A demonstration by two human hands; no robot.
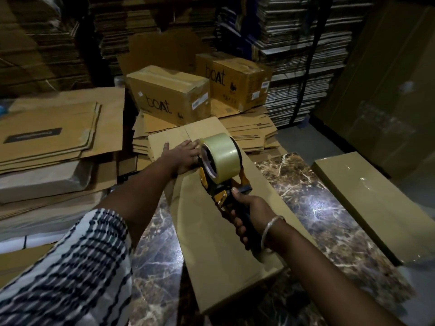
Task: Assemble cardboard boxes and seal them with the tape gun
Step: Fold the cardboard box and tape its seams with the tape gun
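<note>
Head view: the long cardboard box [226, 208] lies mid-worktop [329, 208]. Left hand [182, 156] presses flat on its far end; right hand [249, 215] has its grip clamped round the tape gun [221, 168] handle.

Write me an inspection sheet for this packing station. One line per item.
Surface: dark marbled floor, glossy, bare patches beside the work.
Job's things: long cardboard box lying flat; tape gun with clear roll resting on it.
Clutter: flat cardboard sheets stacked left; two sealed printed boxes behind; tan wrapped box right.
Grippers: left hand pressing flat on the box; right hand gripping the tape gun handle, bangle on wrist.
Cables: nothing seen.
Surroundings: tall stacks of flattened cartons behind; dim lighting.
</note>
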